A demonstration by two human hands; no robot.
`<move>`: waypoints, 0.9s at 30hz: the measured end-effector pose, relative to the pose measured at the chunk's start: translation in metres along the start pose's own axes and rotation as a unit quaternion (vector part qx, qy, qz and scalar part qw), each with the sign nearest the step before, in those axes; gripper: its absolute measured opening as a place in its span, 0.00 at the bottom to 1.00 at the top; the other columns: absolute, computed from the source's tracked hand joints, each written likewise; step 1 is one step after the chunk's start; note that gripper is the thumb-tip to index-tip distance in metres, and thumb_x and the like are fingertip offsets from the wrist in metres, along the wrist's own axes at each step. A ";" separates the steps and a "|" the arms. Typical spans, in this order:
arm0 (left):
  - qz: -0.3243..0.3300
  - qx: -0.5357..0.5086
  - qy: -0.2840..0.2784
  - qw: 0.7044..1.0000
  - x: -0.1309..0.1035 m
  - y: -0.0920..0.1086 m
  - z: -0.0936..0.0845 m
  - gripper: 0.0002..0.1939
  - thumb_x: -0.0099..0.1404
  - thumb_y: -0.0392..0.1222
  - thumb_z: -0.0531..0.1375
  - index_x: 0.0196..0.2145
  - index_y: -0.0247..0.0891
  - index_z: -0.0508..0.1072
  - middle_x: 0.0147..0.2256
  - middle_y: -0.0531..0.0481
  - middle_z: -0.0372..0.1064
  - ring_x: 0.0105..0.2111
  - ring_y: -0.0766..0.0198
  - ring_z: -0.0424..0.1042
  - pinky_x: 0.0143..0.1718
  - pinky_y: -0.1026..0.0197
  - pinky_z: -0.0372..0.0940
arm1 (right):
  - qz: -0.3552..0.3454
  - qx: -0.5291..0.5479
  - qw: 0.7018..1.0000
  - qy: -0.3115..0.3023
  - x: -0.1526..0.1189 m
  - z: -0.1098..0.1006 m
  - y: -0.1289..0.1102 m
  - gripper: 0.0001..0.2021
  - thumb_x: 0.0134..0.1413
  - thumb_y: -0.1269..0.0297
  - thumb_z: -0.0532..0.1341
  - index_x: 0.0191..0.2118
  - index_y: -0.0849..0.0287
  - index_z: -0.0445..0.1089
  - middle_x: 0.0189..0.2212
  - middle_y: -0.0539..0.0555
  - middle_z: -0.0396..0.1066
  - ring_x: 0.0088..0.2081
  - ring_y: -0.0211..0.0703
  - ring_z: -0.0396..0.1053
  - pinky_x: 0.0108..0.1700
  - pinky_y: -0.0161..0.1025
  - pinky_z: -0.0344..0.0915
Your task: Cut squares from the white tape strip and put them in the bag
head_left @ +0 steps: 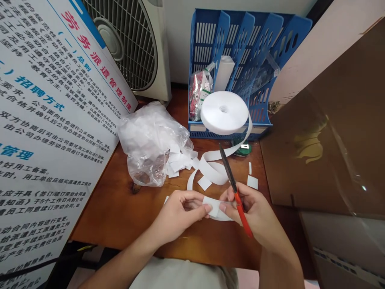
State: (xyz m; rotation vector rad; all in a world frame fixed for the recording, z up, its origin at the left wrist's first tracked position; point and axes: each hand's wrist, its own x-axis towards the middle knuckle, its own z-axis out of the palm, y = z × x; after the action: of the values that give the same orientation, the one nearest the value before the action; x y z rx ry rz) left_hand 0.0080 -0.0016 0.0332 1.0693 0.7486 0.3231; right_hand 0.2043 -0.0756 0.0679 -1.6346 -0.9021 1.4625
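My left hand (188, 208) pinches the end of a white tape strip (221, 216) between thumb and fingers. A small white square piece (214, 206) seems to lie against the strip there. My right hand (246, 208) is closed round scissors (237, 196) with red handles, their dark blades pointing up and away. Its thumb and fingertips also pinch the strip, close beside the left thumb. A large white tape roll (224, 113) stands ahead, and its loose tail (213, 168) curls down onto the table. One cut white square (205, 183) lies just beyond my hands.
A clear plastic bag (150, 140) of white pieces spills onto the wooden table (120, 216). Behind the roll stands a blue file rack (207, 38). A fan (132, 44) and a printed board (54, 112) are at left, a brown box (319, 152) at right.
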 end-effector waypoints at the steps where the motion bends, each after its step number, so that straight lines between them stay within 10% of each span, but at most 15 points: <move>1: 0.003 0.004 0.000 1.000 0.000 0.000 0.001 0.11 0.64 0.46 0.66 0.38 0.35 0.82 0.31 0.47 0.77 0.30 0.65 0.72 0.34 0.66 0.65 | 0.000 -0.001 1.000 0.003 -0.001 0.000 0.000 0.13 0.52 0.69 0.70 0.33 0.55 0.63 0.33 0.48 0.70 0.30 0.38 0.60 0.32 0.36 0.55; 20: -0.029 0.122 -0.067 0.990 0.005 0.002 -0.009 0.12 0.66 0.47 0.63 0.40 0.36 0.80 0.29 0.46 0.79 0.26 0.64 0.71 0.29 0.65 0.60 | -0.040 -0.154 0.987 -0.011 0.001 0.007 -0.008 0.10 0.54 0.75 0.63 0.30 0.56 0.61 0.24 0.42 0.58 0.26 0.35 0.54 0.28 0.33 0.53; 27: -0.034 0.129 -0.007 0.991 0.000 0.002 -0.027 0.15 0.67 0.48 0.62 0.43 0.35 0.80 0.29 0.46 0.80 0.29 0.62 0.73 0.31 0.65 0.61 | -0.104 -0.122 0.973 0.163 -0.022 -0.001 0.016 0.11 0.58 0.58 0.66 0.32 0.54 0.64 0.27 0.46 0.63 0.27 0.37 0.60 0.30 0.31 0.60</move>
State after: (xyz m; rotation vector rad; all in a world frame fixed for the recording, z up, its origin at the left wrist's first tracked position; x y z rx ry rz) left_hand -0.0102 0.0169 0.0274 1.2855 0.8269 0.1629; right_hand 0.2037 -0.1026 0.0641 -1.8293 -1.0551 0.9344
